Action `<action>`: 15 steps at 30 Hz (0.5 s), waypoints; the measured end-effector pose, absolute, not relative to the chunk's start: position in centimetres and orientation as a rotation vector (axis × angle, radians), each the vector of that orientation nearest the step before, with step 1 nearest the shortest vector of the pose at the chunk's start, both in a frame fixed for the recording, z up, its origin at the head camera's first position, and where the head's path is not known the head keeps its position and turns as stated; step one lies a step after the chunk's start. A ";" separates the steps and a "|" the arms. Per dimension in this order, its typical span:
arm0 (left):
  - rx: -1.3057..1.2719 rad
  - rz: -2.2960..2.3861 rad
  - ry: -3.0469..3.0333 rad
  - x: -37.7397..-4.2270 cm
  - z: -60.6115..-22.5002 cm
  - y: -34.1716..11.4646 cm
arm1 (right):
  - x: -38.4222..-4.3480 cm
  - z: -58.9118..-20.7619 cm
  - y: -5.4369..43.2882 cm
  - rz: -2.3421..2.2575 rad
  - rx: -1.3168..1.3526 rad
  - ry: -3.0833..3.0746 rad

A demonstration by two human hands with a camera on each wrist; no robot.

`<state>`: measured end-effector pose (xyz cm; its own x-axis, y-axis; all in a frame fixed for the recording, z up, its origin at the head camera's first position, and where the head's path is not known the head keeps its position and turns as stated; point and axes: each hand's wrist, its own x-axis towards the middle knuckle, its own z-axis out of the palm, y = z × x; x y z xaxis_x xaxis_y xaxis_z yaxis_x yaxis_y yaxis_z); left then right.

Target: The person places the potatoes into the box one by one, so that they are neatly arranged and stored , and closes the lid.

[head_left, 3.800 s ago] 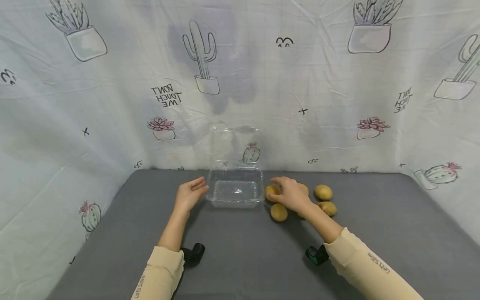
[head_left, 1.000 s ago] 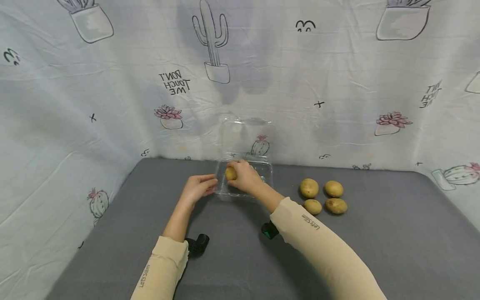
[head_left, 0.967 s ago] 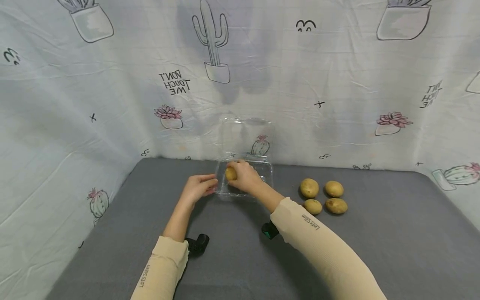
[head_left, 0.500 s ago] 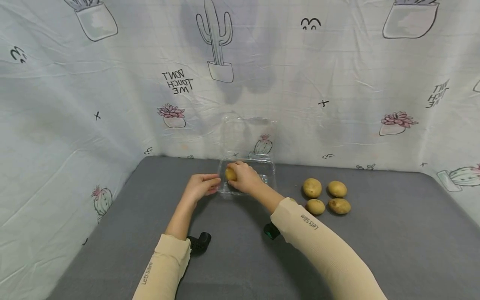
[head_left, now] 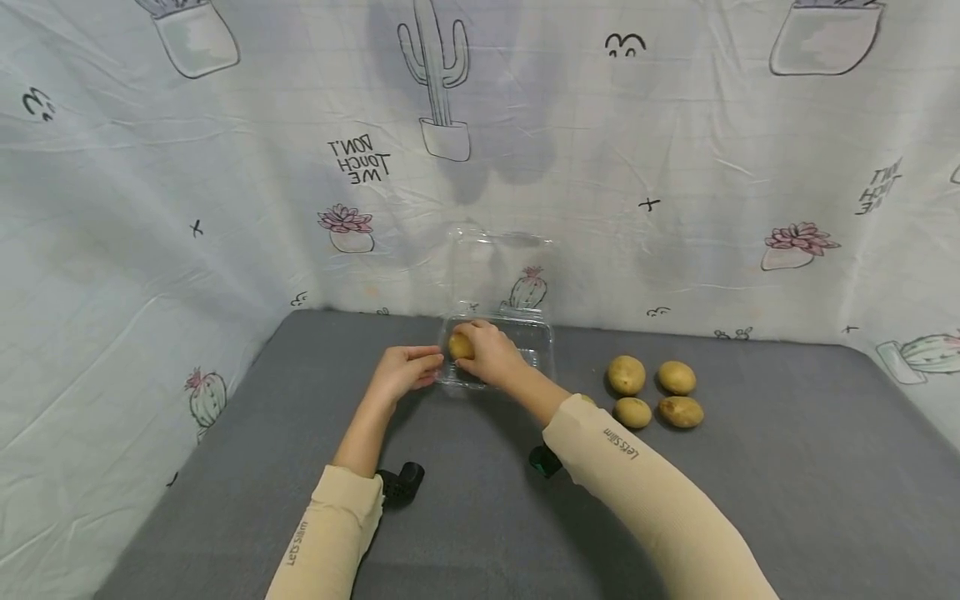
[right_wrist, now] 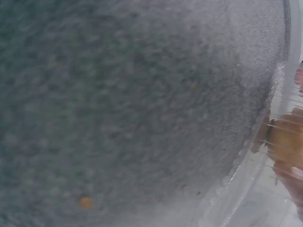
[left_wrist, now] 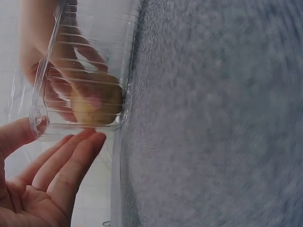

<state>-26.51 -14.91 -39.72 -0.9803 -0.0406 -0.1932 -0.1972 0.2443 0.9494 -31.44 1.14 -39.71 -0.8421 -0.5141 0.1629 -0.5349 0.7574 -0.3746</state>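
Note:
A clear plastic clamshell container point(head_left: 536, 358) stands at the back of the table, its lid point(head_left: 498, 267) raised. My right hand point(head_left: 491, 358) reaches into it and grips a yellow potato point(head_left: 461, 347) at the left end. Through the ribbed wall in the left wrist view, that potato point(left_wrist: 97, 101) sits low, near the container floor. My left hand point(head_left: 405, 372) is at the left end wall. Its straight fingers point(left_wrist: 71, 165) touch the outside, and the thumb is at the rim. In the right wrist view, the right fingers and potato point(right_wrist: 286, 139) show only partly, through the plastic.
Several potatoes lie right of the container, among them a large one point(head_left: 626, 376) and a brown-marked one point(head_left: 681, 412). Another potato point(head_left: 588, 400) peeks out behind the right sleeve point(head_left: 645, 492). A patterned white curtain point(head_left: 585, 167) hangs behind the grey table point(head_left: 465, 517).
Since the oldest frame, my right hand has carried a potato from the group leftward into the container. My left hand has come against its wall. Over the last second both hands hardly move.

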 end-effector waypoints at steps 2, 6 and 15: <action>-0.205 1.855 2.362 -26.6 -39.8 -14.9 | -31.4 -39.7 1.3 0.650 0.865 -2.901; -0.162 1.904 2.300 -26.7 -39.9 -15.0 | -31.3 -39.6 1.8 0.694 0.852 -2.882; -0.180 1.944 2.247 -26.8 -40.0 -14.9 | -30.0 -36.5 5.7 0.918 0.863 -2.746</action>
